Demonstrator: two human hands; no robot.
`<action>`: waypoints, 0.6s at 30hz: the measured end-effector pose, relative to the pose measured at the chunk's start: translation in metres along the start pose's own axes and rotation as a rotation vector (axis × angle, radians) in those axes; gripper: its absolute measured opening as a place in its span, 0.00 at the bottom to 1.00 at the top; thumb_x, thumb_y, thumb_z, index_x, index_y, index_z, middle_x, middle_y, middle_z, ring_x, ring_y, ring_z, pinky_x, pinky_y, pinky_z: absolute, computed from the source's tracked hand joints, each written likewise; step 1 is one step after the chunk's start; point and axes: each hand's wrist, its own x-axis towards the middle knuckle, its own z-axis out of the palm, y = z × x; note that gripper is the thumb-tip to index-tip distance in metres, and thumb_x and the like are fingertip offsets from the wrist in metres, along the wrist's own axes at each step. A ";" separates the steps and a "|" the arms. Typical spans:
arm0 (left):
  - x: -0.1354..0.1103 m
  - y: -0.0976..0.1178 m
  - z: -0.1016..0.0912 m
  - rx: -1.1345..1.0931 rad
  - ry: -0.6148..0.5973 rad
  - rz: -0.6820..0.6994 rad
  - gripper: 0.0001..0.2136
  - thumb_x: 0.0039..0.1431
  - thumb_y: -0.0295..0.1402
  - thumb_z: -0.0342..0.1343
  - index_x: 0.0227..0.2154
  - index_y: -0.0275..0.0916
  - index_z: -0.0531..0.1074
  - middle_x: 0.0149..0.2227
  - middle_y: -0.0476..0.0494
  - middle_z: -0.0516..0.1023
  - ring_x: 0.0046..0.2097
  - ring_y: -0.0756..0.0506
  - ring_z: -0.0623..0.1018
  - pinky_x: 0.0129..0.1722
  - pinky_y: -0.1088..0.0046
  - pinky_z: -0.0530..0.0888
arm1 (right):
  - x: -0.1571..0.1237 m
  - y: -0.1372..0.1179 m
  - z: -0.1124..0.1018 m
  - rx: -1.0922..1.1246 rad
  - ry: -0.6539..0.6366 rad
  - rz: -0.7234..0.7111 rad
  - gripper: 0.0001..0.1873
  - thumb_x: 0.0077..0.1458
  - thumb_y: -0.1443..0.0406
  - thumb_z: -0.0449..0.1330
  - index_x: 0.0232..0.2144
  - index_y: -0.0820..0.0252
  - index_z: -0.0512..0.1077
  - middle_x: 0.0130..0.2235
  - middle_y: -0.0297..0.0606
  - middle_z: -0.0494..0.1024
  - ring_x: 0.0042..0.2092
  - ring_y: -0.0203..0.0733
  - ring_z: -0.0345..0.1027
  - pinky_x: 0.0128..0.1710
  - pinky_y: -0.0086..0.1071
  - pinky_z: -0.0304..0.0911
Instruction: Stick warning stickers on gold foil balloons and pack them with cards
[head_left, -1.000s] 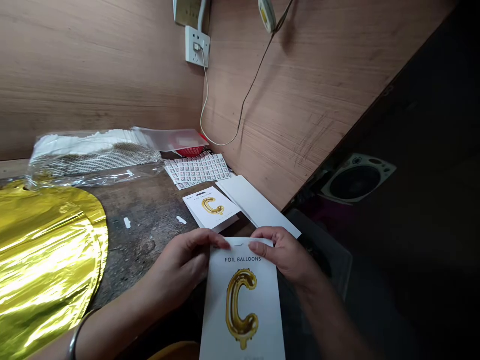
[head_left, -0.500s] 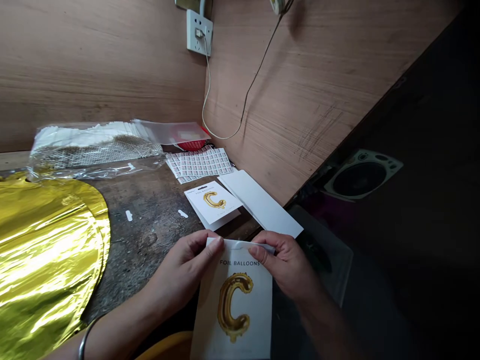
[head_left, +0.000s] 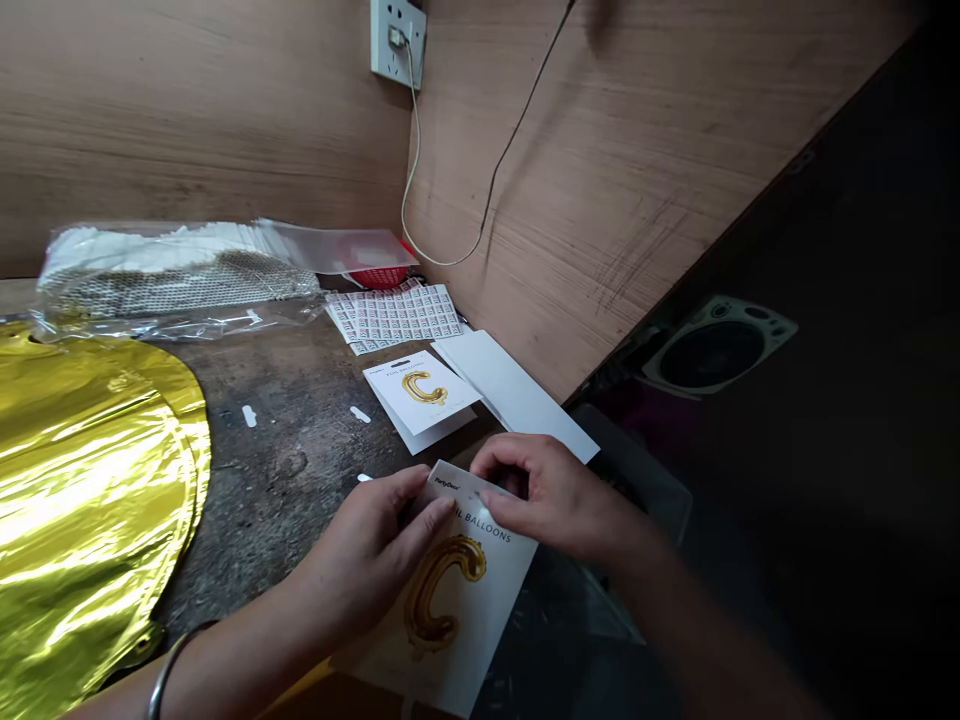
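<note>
A white card pack (head_left: 465, 610) printed "FOIL BALLOONS" with a gold letter C lies tilted near the table's front edge. My left hand (head_left: 367, 560) pinches its top left part, thumb and fingers closed on it. My right hand (head_left: 555, 495) grips the top edge from the right, fingers curled over the card. A second, smaller card (head_left: 421, 392) with the same gold C lies flat just beyond my hands.
A large gold foil balloon (head_left: 82, 500) covers the left of the dark worn table (head_left: 300, 440). Clear bags of white items (head_left: 172, 275), a sheet of small labels (head_left: 394, 315) and blank white cards (head_left: 517, 395) lie behind. A socket (head_left: 397, 40) with cable hangs on the wooden wall.
The card pack has turned clockwise and tipped down toward the table. Both hands shifted with it, the right hand moving over its top edge. The view dropped slightly.
</note>
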 end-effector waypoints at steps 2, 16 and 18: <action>0.000 0.000 0.001 0.039 -0.003 0.045 0.15 0.63 0.44 0.48 0.30 0.37 0.68 0.27 0.49 0.70 0.29 0.49 0.67 0.27 0.76 0.66 | 0.002 -0.004 0.004 -0.164 0.032 -0.049 0.06 0.49 0.73 0.57 0.31 0.60 0.70 0.34 0.32 0.72 0.31 0.33 0.62 0.29 0.26 0.57; -0.003 -0.001 0.008 -0.205 -0.108 -0.049 0.15 0.63 0.46 0.49 0.34 0.38 0.68 0.33 0.45 0.75 0.35 0.45 0.73 0.33 0.73 0.71 | -0.001 0.035 -0.036 0.252 -0.353 0.061 0.19 0.63 0.59 0.51 0.51 0.59 0.73 0.47 0.41 0.78 0.40 0.38 0.72 0.42 0.33 0.66; -0.002 0.001 0.009 -0.229 -0.135 -0.052 0.15 0.62 0.46 0.49 0.35 0.37 0.69 0.34 0.44 0.76 0.35 0.44 0.74 0.33 0.73 0.71 | 0.001 0.040 -0.030 0.449 -0.441 0.050 0.18 0.60 0.59 0.56 0.50 0.59 0.74 0.45 0.41 0.79 0.42 0.39 0.73 0.43 0.32 0.66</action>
